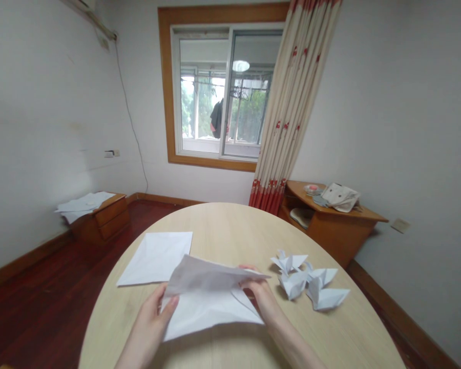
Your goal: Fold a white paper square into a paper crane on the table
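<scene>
A white sheet of paper [207, 302] is held up over the round table, bent so that its far part curls toward me. My left hand [153, 312] grips its left edge, thumb on top. On the right side, my right hand [255, 287] pinches the curled edge, with some fingertips hidden behind the paper. To the left, a flat stack of white paper [157, 256] lies on the tabletop. Several folded paper cranes [307, 282] sit close together to the right of my right hand.
The pale wooden round table [230, 225] fills the foreground. Beyond its right edge stands a corner cabinet [338, 230] with a cloth bag [341, 197] on top. Papers [85, 204] cover a low drawer cabinet [113, 220] at left. A curtain [292, 102] hangs beside the window.
</scene>
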`<state>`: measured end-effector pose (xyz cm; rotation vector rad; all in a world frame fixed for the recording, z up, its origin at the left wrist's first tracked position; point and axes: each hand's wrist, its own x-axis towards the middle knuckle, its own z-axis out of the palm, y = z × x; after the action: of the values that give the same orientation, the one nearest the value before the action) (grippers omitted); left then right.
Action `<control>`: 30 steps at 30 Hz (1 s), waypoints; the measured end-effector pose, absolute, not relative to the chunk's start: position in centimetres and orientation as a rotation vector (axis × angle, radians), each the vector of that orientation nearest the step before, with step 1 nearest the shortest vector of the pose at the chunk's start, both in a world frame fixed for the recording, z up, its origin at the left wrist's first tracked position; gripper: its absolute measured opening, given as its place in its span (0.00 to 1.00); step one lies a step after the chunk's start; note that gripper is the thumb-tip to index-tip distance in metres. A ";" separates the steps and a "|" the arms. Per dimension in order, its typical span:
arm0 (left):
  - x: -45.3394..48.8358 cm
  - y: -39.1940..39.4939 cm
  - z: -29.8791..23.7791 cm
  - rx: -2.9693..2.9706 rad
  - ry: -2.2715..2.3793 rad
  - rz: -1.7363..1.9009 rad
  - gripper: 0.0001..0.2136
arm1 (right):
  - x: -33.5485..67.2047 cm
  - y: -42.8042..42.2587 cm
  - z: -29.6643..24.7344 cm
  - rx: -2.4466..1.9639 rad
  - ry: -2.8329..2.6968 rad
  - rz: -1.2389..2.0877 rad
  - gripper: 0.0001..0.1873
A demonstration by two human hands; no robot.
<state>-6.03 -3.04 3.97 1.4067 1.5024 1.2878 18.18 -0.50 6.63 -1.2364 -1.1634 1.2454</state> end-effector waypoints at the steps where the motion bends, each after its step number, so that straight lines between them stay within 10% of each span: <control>1: -6.3 -2.9 3.7 1.405 1.553 1.303 0.24 | 17.8 0.0 6.4 -1.248 -1.136 1.300 0.13; 5: -7.1 -3.0 3.6 1.476 1.726 1.177 0.22 | 15.8 1.0 5.8 -1.228 -1.188 1.465 0.19; 13: -7.2 -4.3 6.8 1.549 2.184 0.775 0.11 | 13.8 -0.8 5.6 -1.010 -1.581 1.811 0.85; 21: -6.5 -5.4 6.6 1.897 2.423 0.637 0.12 | 12.0 -2.4 9.8 -1.583 -2.028 0.714 0.50; 26: -8.2 -5.4 6.8 1.957 2.263 0.906 0.14 | 15.0 1.2 11.6 -1.825 -2.201 0.488 0.07; 30: -9.1 -5.3 7.3 1.855 1.885 1.056 0.13 | 17.2 4.0 12.6 -1.704 -2.240 0.444 0.07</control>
<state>-9.12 -5.29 7.27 1.8553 1.8849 1.0561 17.24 4.05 12.58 -1.7044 -2.2402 0.4443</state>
